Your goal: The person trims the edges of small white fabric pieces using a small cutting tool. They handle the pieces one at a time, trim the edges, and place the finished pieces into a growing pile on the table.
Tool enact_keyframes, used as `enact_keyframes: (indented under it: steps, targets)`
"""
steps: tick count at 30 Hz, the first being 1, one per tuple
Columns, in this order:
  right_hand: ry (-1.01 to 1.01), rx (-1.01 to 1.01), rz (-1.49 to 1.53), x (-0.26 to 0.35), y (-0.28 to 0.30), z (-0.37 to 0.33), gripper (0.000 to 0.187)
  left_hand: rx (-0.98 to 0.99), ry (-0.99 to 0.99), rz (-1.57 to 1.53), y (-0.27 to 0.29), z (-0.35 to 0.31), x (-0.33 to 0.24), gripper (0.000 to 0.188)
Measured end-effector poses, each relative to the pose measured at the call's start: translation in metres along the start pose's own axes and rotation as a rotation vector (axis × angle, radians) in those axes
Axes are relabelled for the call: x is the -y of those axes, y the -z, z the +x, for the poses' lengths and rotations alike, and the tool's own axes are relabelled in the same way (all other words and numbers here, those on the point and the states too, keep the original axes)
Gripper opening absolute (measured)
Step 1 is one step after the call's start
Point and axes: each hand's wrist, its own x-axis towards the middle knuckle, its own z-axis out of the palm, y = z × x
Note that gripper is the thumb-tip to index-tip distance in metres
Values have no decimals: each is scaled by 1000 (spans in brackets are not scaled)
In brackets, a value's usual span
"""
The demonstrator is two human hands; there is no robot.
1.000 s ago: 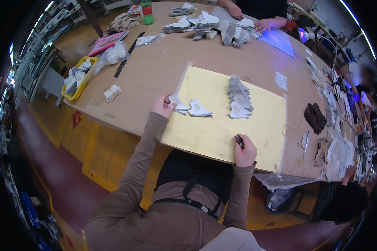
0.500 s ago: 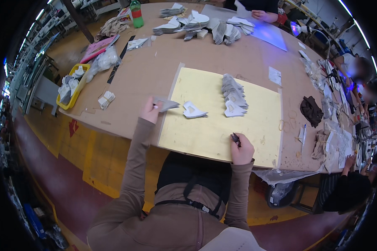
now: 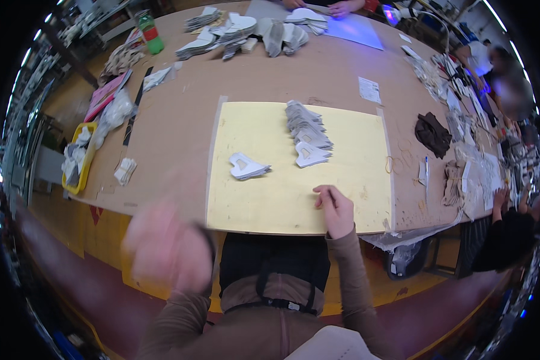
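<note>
My left hand (image 3: 165, 246) is a blur of motion in front of the table's near edge, left of the yellow sheet (image 3: 270, 207). Its fingers are smeared, so what it holds, if anything, does not show. My right hand (image 3: 337, 211) rests over the near right part of the sheet. Its fingers are curled round a small dark tool, mostly hidden by the hand. Left on the sheet lies a small stack of white-grey cut pieces (image 3: 248, 166), each with a window cut in it. Further right, a row of overlapping grey cut pieces (image 3: 308, 129) runs away from me.
At the far side are piles of cut pieces (image 3: 234, 31), a green bottle (image 3: 150, 33) and another person's hands (image 3: 342, 8). Left stands a yellow basket (image 3: 89, 165). On the right lie a dark cloth (image 3: 432, 134), rubber bands (image 3: 396, 162) and a pen (image 3: 426, 180).
My left hand has swung back toward me, and the grey piece it held no longer shows in it. My right hand has turned, hiding more of the tool. The whole view has shifted.
</note>
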Motion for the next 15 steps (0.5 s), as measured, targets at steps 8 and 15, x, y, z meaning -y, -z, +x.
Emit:
enact_keyframes:
  steps: [8, 15]
  targets:
    - [401, -58, -64, 30, 12, 129, 27, 140, -209, -8, -5, 24, 7, 19]
    - [390, -6, -297, -16, -47, 174, 41, 108, -233, 111, -10, 40, 22, 16]
